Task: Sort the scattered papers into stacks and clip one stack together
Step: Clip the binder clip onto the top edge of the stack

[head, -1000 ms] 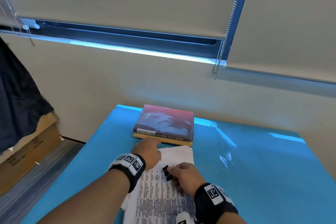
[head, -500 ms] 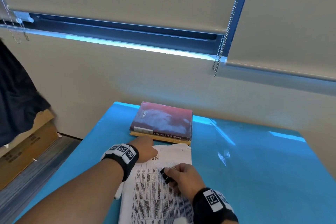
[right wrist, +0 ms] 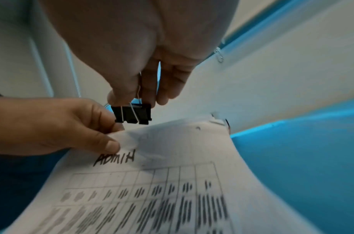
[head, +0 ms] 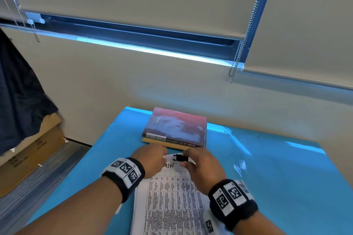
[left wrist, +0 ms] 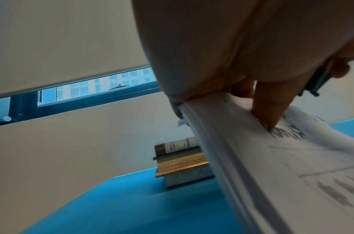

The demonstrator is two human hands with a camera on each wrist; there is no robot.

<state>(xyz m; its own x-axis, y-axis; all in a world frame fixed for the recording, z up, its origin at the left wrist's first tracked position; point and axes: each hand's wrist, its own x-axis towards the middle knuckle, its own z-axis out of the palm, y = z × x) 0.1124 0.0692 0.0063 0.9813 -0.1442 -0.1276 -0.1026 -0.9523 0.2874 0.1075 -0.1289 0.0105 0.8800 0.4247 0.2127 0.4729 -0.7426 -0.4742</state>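
A stack of printed papers (head: 170, 202) with a table and a handwritten word on top lies on the blue table (head: 267, 187). My left hand (head: 152, 158) pinches the stack's far left corner and lifts it, thumb on top (right wrist: 110, 144); the stack's edge (left wrist: 222, 142) shows thick in the left wrist view. My right hand (head: 198, 164) pinches the wire handles of a black binder clip (right wrist: 133, 113), held just above the far edge of the papers (right wrist: 172, 150). The clip (head: 179, 158) sits between both hands in the head view.
A red-covered book (head: 177, 127) on a wooden-edged block (left wrist: 180, 164) lies just beyond the papers, against the wall. Cardboard boxes (head: 28, 158) and dark hanging cloth (head: 17, 97) stand left of the table. Window blinds with bead chains (head: 246, 30) hang above.
My right hand carried the binder clip forward from the middle of the page to the stack's far edge. My left hand has taken the far corner and raised it.
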